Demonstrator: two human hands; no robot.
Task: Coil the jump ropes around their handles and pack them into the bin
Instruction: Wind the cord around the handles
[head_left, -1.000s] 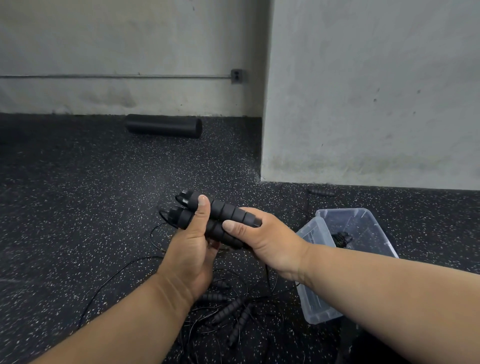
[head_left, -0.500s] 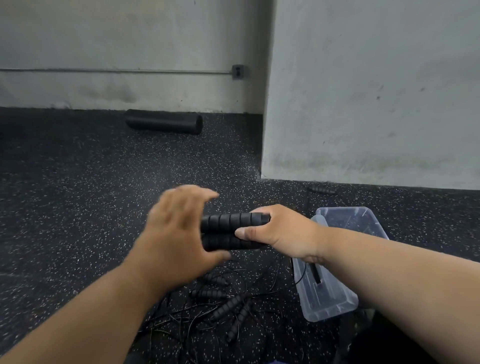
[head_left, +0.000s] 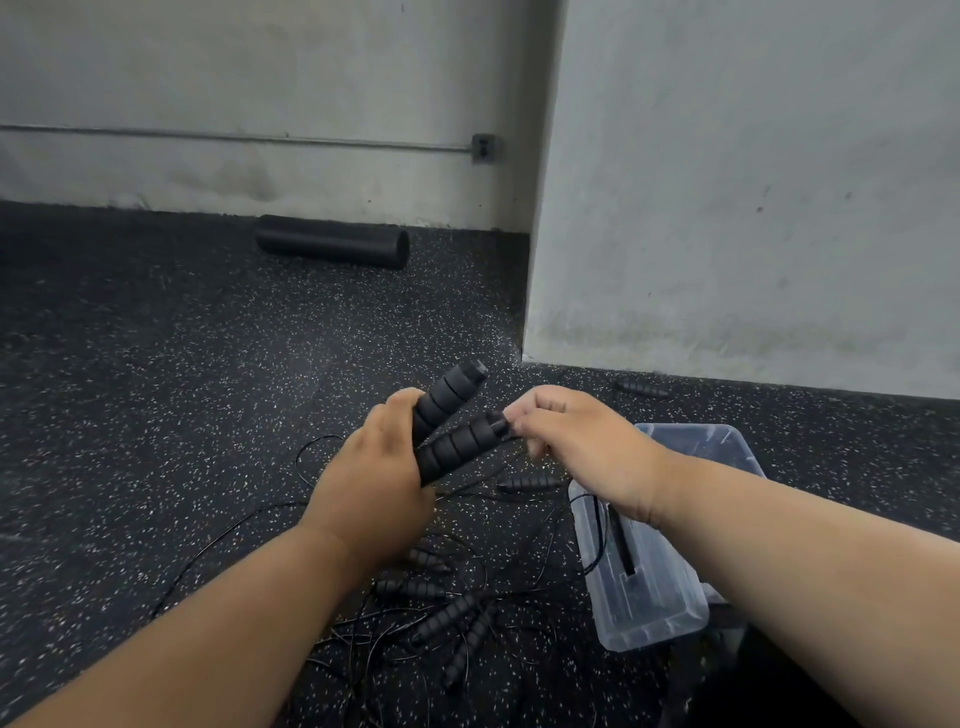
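Item, nearest: loose jump ropes are lying tangled on the floor at 6 o'clock from the hands, thin cords looping out toward 9 o'clock.

Item: clear bin is sitting on the floor at 4 o'clock from the hands, under the right forearm; a black handle and cord are showing inside.

Item: left hand is gripping the lower ends of two ribbed handles, fingers curled round them. Long axes are running from 7 toward 1 o'clock, fanning apart at the free ends.

Item: right hand is pinching the tip of the nearer handle, fingers pressed together at 3 o'clock from it. By my judgement, it is the hand better placed to take up the cord and wind it.

Item, farthest: a black roller is lying against the wall at 11 o'clock.
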